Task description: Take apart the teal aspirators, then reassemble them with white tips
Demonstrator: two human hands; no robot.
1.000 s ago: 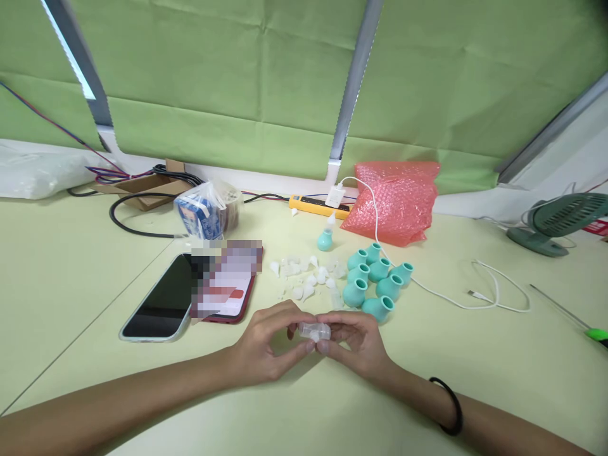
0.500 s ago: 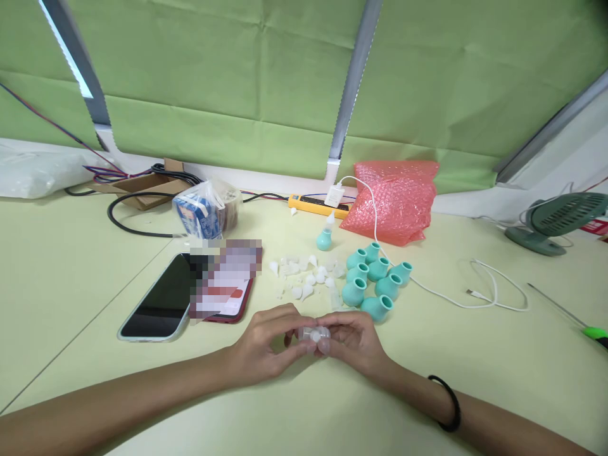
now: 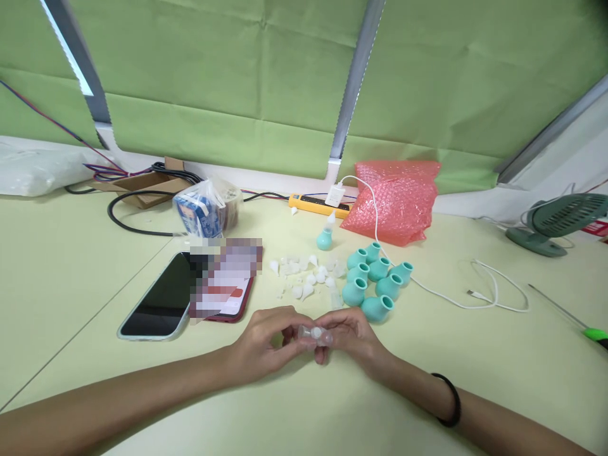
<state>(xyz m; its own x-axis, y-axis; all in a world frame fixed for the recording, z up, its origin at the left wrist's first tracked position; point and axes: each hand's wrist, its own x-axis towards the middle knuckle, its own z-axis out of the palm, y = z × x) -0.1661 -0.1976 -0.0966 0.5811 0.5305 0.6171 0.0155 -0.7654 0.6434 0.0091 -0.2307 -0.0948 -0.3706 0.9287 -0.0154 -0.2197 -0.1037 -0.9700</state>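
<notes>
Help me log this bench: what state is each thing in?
Clear piece: held by left grip and right grip
Clustered teal bulbs: open
Lone teal bulb: upright, tip fitted
White tips: loose
Pale phone: screen dark
Red phone: screen lit
Cardboard box: open
White charger: plugged into power strip
Cable end: unplugged
Fan: running unclear

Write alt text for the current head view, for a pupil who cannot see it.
A person's left hand and right hand together hold a small clear tube over a pale table. Beyond them lie loose white pieces, with open teal bulbs to the right and two phones to the left.
</notes>
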